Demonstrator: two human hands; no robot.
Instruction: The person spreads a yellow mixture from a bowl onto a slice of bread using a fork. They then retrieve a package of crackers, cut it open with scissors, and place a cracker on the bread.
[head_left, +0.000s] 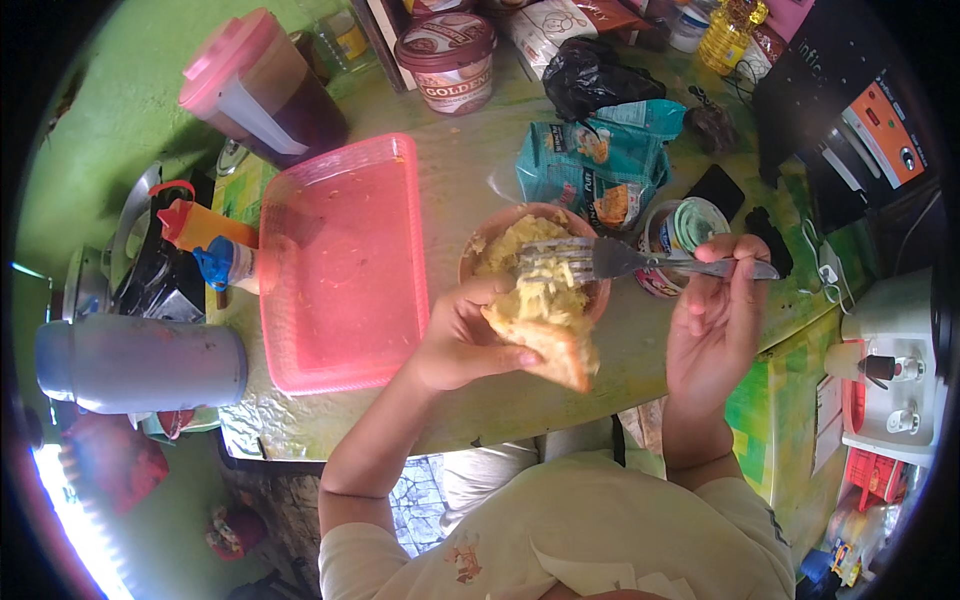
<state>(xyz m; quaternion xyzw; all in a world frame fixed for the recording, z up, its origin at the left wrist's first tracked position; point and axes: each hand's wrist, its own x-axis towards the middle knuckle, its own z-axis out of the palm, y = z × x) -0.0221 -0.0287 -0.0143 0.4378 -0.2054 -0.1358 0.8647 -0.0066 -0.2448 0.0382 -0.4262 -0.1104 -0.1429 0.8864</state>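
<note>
My left hand holds a wedge of browned, bread-like pastry, its pocket packed with pale yellow mash, above the near rim of an orange bowl. In my right hand is a metal fork, held by its handle and pointing left. Its tines rest against the yellow filling at the top of the pastry. More yellow mash fills the bowl behind. The bowl's near side is partly hidden by the pastry and my left hand.
A pink plastic tray lies left of the bowl. Beyond the bowl are a teal snack packet and a black plastic bag. A lidded tub stands to the right, a vacuum flask at far left.
</note>
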